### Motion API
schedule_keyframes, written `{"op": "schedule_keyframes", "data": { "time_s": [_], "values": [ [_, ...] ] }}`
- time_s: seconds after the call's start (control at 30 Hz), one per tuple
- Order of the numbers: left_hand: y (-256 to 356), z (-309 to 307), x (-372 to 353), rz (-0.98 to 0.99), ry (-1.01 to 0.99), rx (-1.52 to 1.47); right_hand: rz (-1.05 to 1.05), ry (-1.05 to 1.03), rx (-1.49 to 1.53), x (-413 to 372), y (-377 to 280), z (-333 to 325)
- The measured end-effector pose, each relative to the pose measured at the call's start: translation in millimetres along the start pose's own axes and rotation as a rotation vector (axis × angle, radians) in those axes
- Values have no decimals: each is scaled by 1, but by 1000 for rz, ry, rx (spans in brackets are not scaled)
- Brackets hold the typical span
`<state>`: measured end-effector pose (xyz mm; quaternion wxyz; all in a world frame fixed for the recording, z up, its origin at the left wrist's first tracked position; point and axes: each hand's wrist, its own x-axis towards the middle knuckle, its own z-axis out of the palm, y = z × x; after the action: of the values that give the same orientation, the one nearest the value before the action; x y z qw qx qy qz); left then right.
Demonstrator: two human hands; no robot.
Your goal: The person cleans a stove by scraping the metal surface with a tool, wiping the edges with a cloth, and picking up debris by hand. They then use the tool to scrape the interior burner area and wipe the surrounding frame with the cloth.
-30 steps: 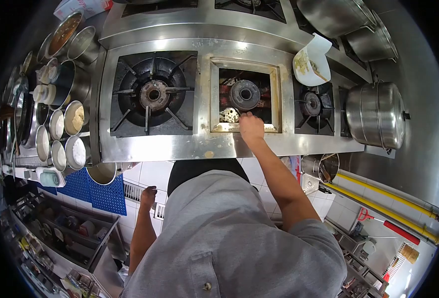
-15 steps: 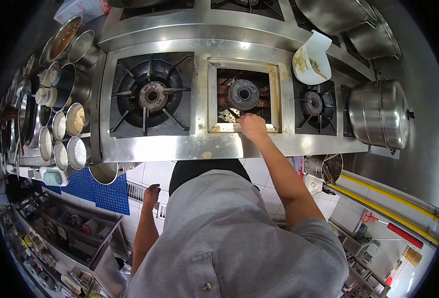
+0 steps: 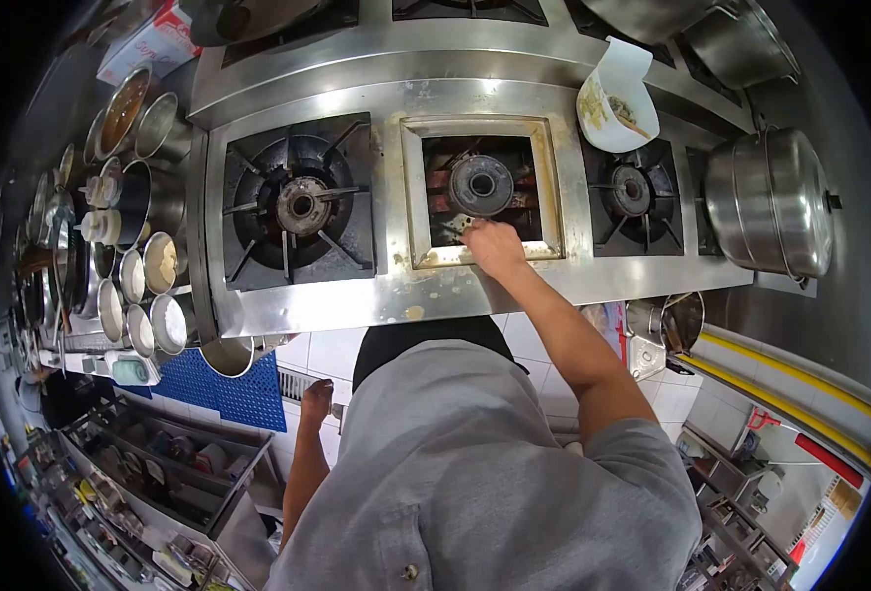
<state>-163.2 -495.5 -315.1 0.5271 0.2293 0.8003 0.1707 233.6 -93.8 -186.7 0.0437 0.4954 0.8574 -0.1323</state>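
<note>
My right hand [image 3: 495,246] reaches over the front edge of the square opening [image 3: 411,197] in the steel stovetop. Its fingers are closed, and what they hold, if anything, is too small to make out. Just beyond them sits a round dark burner [image 3: 482,185] with reddish metal pieces on both sides. A speckled, shiny patch shows by the fingertips. My left hand [image 3: 317,402] hangs low beside my body, away from the stove, fingers loosely apart with nothing visible in them.
A burner with a black grate [image 3: 301,202] lies to the left, a smaller burner [image 3: 633,189] to the right. Behind that one stands a white tub [image 3: 608,113] with a spoon-like handle. A lidded steel pot [image 3: 775,202] is far right; several seasoning bowls [image 3: 168,323] line the left.
My right hand stays at the opening's front edge, its fingers shifted slightly. The whole view has turned and shifted a little. My left hand still hangs at my side.
</note>
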Motion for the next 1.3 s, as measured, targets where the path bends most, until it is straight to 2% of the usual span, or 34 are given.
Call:
{"op": "schedule_keyframes", "data": {
  "time_s": [0.03, 0.13, 0.23, 0.27, 0.33, 0.4, 0.43, 0.47, 0.53, 0.57, 0.6, 0.73, 0.8, 0.87, 0.9, 1.0, 1.07, 1.13, 1.2, 1.3],
  "values": [
    [-10, 2, 7, 60, 28, -33, -60, -23, -8, 1, 1, -1],
    [22, 1, -10, -9, -7, -32, 83, 105, -8, 9, 5, 8],
    [29, 2, -14, 20, -5, 4, -93, -42, -17, 6, 6, 3],
    [30, 1, -11, 45, -3, 26, -64, 2, 9, 5, 7, 0],
    [29, 1, -5, 56, 9, 77, -3, 80, 55, -5, 10, -6],
    [38, -1, -4, 62, -2, 140, 117, 59, 192, -22, 12, -44],
    [52, 0, -10, 142, 44, 213, 179, 47, 261, -32, 15, -60],
    [113, 3, -36, 56, 34, 183, 279, 41, 256, -43, 22, -66],
    [123, 6, -28, 332, 85, 202, 472, 30, 243, -62, 38, -74],
    [146, 10, -34, 286, 34, 45, 503, 18, 253, -65, 44, -74],
    [159, 13, -32, 374, 24, 32, 533, 7, 264, -67, 50, -70],
    [207, 18, -25, 426, -12, 155, 674, 19, 252, -48, 53, -24],
    [211, 16, -22, 437, -39, 202, 733, 135, 194, -33, 43, -23],
    [201, 14, -16, 435, -51, 180, 773, 236, 153, -20, 50, -4],
    [184, 16, -8, 449, -27, 71, 786, 194, 113, -16, 51, -3],
    [122, 4, 6, 262, -1, 193, 690, 213, 90, -21, 53, 7],
    [29, -13, 32, 516, -48, 477, 690, 220, 41, -28, 50, -1],
    [-43, -21, 37, 544, -133, 673, 697, 239, -3, -29, 51, -6],
    [-63, -23, 10, -217, -225, 244, 722, 270, -29, -19, 53, -5],
    [-50, -32, -16, -296, -197, 110, 581, 227, -45, -8, 56, 1]
  ]
}}
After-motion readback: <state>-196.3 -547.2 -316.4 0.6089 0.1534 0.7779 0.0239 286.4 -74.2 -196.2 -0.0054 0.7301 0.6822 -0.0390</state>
